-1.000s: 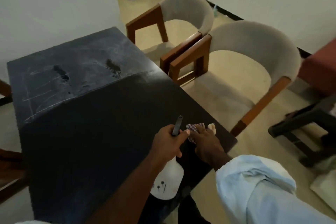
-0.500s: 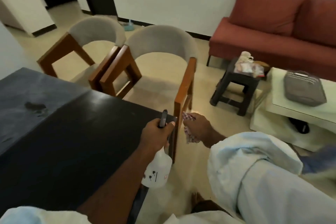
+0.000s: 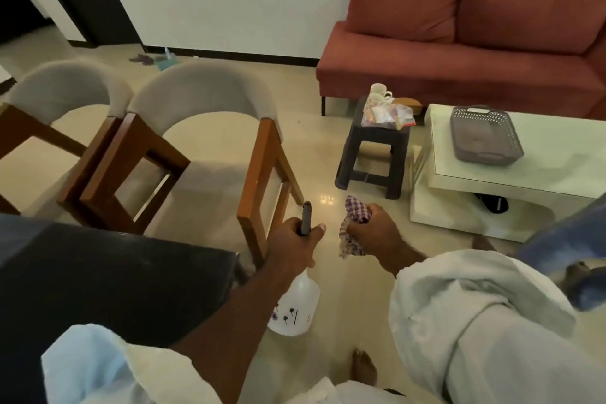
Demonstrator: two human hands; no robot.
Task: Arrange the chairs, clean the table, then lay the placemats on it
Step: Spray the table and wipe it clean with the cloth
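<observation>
chairs [image 3: 196, 88] on glossy floor [image 3: 321, 147] (table [image 3: 114, 272] beside)

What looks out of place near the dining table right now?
The near chair and the far chair stand out from the black table instead of tucked in, crowded arm to arm. By the far wall, a purple scrap and a teal item lie loose on the floor. No spill shows.

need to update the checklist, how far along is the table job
Looks done: the near chair and far chair stand side by side at the table. In hand: left hand grips the spray bottle, right hand holds the checked cloth, both off the table, so wiping may be finished. Left: placemats; none show on the table's visible part.
</observation>
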